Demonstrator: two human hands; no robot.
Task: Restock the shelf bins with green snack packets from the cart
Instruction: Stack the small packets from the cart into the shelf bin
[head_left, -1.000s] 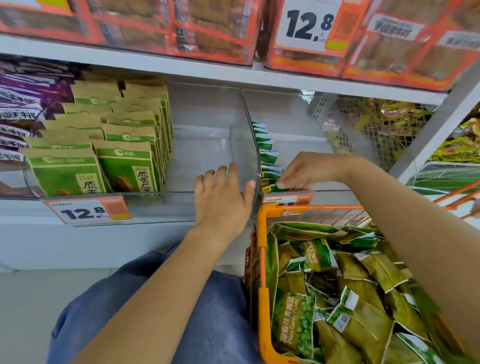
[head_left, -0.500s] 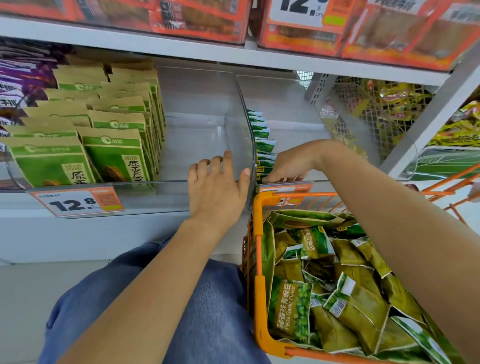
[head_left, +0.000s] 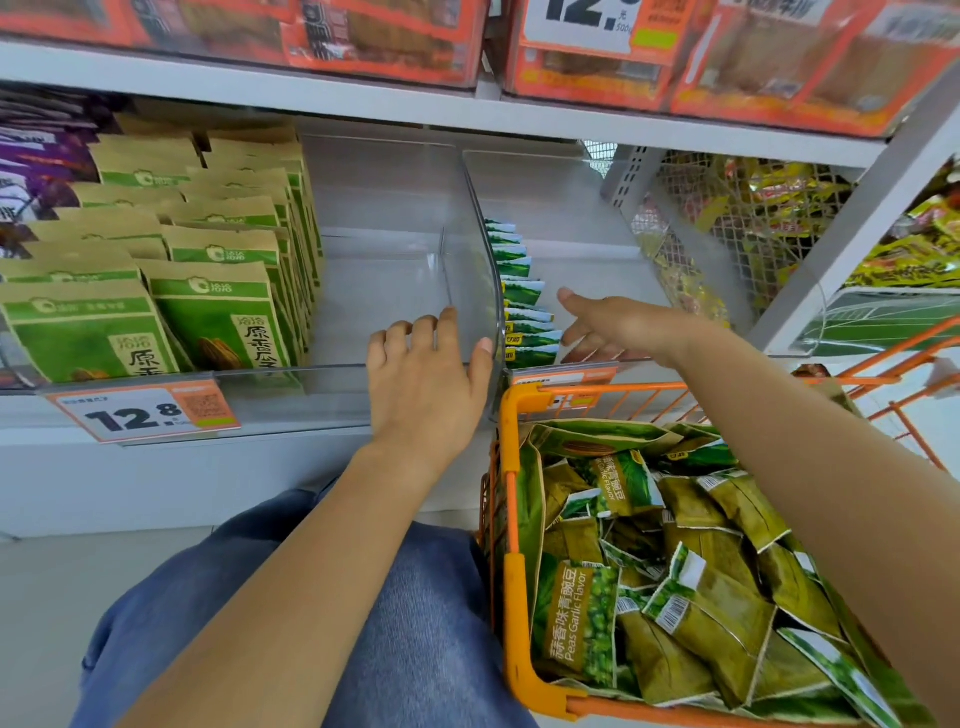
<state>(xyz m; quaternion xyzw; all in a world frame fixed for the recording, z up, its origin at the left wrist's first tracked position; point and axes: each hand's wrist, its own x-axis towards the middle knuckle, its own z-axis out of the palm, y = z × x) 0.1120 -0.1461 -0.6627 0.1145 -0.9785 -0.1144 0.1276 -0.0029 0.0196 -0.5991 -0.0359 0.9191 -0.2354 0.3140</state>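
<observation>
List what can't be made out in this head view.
- Left hand fingertips: hidden behind the clear bin divider.
- Row of green packets: only edges show, fronts unreadable.
- Orange price tag under the right hand: print too small.
- Orange cart: bottom cut off by the frame edge.

Your shelf (head_left: 332, 426) carries clear bins (head_left: 470, 249): kraft seed bags (head_left: 218, 306) on the left, green packets (head_left: 522, 317) lined against the divider.
</observation>
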